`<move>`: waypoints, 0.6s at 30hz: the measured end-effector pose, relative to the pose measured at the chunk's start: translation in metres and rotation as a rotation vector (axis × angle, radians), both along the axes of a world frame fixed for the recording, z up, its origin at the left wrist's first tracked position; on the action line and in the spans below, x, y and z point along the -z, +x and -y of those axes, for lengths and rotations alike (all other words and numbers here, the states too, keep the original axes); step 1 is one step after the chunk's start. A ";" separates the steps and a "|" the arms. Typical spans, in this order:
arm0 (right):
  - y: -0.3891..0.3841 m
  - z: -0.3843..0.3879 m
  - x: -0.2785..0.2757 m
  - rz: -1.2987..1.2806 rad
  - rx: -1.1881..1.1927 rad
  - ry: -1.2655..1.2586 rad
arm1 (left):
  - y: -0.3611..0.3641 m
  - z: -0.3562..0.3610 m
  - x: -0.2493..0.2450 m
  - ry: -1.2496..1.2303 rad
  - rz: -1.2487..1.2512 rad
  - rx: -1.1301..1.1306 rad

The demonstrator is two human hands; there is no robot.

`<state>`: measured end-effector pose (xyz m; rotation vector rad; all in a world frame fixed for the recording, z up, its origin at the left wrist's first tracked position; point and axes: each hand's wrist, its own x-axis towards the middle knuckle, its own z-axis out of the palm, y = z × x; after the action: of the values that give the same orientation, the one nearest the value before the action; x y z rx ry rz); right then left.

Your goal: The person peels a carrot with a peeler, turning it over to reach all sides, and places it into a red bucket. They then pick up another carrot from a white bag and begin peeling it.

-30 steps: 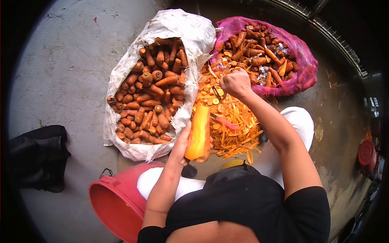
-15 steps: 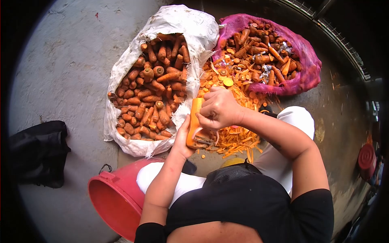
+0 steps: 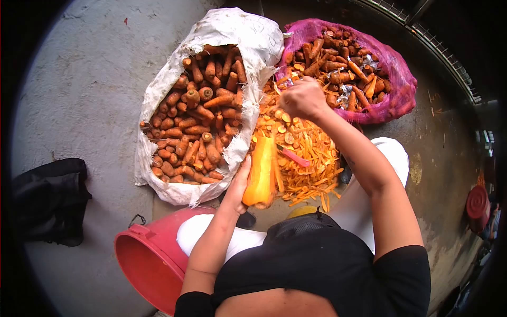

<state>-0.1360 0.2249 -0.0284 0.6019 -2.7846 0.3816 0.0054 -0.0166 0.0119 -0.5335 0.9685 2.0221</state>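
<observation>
My left hand (image 3: pixel 240 185) is wrapped around the thick end of a large, peeled orange carrot (image 3: pixel 260 177), tilted with its narrower end away from me. My right hand (image 3: pixel 303 99) is a closed fist beyond the carrot, over the far part of the peelings. It grips a peeler, seen a moment ago and now hidden by the fist. A strip of peel hangs along the carrot's right side. Under my right forearm lies a heap of carrot peelings (image 3: pixel 311 142), with a pink-handled tool (image 3: pixel 296 157) resting on it.
A white sack (image 3: pixel 232 26) full of unpeeled carrots lies open ahead on the left. A magenta mesh sack (image 3: pixel 404 84) with carrots stands ahead on the right. A red bucket (image 3: pixel 153 253) lies tipped by my left leg. Black cloth (image 3: pixel 50 201) lies far left.
My right hand has swung forward, away from the carrot, taking the peeler out of sight. The carrot has turned slightly in my left hand, and the pink-handled tool is now uncovered.
</observation>
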 end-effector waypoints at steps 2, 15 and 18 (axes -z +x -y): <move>-0.012 -0.018 0.008 -0.317 0.089 0.065 | -0.003 0.002 -0.006 0.045 -0.035 -0.005; 0.067 0.049 -0.070 -0.060 -0.485 -0.543 | -0.018 -0.001 -0.005 0.075 0.120 -0.158; 0.075 0.050 -0.067 -0.080 -0.517 -0.532 | -0.019 -0.006 -0.010 0.138 0.118 -0.129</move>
<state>-0.0614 0.1748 0.0384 1.1467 -2.2645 1.1219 -0.0139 -0.0102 0.0219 -0.6460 0.7343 2.1279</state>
